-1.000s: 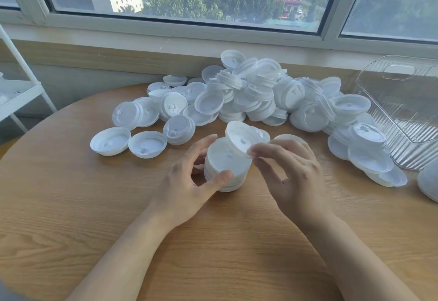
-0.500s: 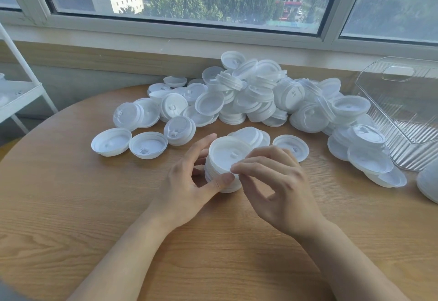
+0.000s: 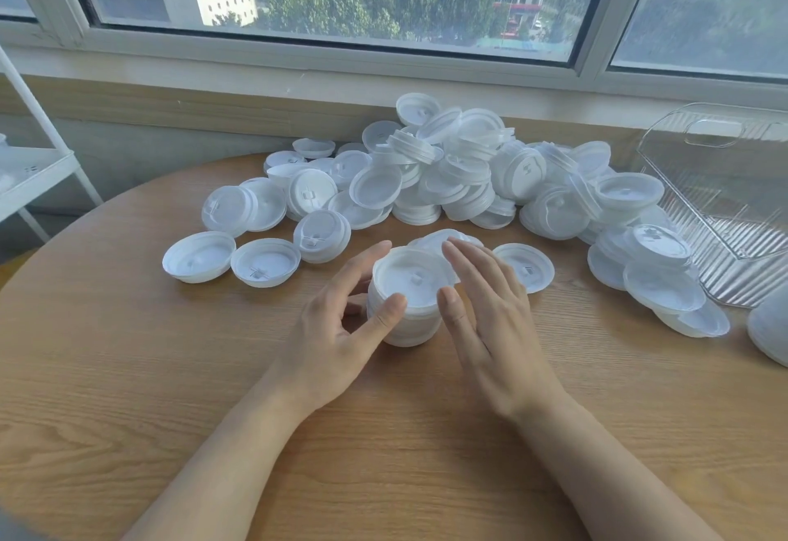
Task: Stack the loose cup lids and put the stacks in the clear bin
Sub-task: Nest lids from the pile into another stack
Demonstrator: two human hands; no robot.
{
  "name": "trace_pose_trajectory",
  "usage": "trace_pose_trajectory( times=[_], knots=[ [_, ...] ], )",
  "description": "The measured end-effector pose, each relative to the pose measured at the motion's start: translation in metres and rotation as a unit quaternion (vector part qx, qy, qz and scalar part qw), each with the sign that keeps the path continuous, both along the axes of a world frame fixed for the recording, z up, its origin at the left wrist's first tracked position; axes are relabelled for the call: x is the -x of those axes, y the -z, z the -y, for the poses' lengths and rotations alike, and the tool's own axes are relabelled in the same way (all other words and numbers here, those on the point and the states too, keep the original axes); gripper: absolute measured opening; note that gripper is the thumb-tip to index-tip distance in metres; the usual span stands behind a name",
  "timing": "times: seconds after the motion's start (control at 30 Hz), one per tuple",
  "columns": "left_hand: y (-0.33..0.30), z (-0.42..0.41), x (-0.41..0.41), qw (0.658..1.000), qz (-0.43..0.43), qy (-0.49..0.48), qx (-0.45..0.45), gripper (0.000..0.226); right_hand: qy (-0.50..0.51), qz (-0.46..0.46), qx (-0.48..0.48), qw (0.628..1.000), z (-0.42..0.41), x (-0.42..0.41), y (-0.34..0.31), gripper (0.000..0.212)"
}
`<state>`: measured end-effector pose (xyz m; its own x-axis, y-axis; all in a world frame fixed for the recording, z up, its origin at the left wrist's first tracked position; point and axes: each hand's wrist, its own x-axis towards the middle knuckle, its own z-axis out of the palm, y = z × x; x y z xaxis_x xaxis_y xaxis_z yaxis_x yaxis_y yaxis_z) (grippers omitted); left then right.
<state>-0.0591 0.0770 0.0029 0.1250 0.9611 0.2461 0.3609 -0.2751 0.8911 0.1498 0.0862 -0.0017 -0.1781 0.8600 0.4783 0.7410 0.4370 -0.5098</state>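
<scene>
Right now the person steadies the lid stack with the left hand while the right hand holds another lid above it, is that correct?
Not quite: the head view shows the right hand holding nothing, fingers straight beside the lid stack. The left hand does steady the stack, thumb and fingers curled round its side.

Both hands (image 3: 337, 327) (image 3: 490, 318) around a lid stack (image 3: 405, 306) on the table (image 3: 128, 370)

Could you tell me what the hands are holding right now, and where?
The left hand grips the lid stack by its side; the right hand holds nothing.
</scene>
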Motion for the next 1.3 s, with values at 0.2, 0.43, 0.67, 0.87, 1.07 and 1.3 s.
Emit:
trace_pose_trajectory(
  times=[0.2,0.43,0.67,0.87,1.07,1.3],
  knots=[
    [0.000,0.000,-0.001,1.000,0.002,-0.008,0.006,0.064,0.009,0.031,0.010,0.999,-0.002,-0.001,0.001,0.062],
    [0.001,-0.001,-0.001,1.000,-0.002,-0.008,0.009,0.066,0.008,0.032,0.018,0.999,-0.003,-0.008,-0.006,0.063],
    [0.004,-0.003,0.002,1.000,-0.001,-0.008,0.014,0.065,0.147,-0.011,0.000,0.989,-0.021,-0.056,-0.010,0.032],
    [0.003,-0.002,0.002,1.000,-0.006,-0.010,0.014,0.069,0.183,0.068,0.068,0.978,-0.029,-0.077,-0.001,0.032],
    [0.004,-0.003,0.003,1.000,-0.007,-0.012,0.014,0.069,0.195,0.060,0.029,0.978,-0.031,-0.080,0.002,0.013],
    [0.002,-0.002,0.001,1.000,-0.010,-0.013,0.009,0.069,0.192,0.095,0.019,0.977,-0.031,-0.081,0.002,0.010]
  ],
)
